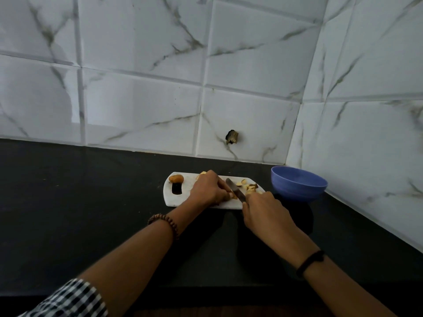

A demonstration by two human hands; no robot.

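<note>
A white cutting board (176, 199) lies on the black counter near the corner. My left hand (209, 188) holds down a pale piece of food (234, 195) on the board, fingers curled over it. My right hand (265, 213) grips the handle of a knife (235, 189), whose blade rests on that piece beside my left fingers. Several cut chunks (248, 185) lie on the board's right end. A small brown whole piece (176, 178) sits at the board's left end above the dark handle slot. Another pale piece (202, 173) peeks out behind my left hand.
A blue bowl (298, 183) stands right of the board, close to the tiled corner. Marble-look tile walls rise behind and to the right, with a chipped hole (232, 136) low in the back wall. The black counter (80, 191) stretches left and toward me.
</note>
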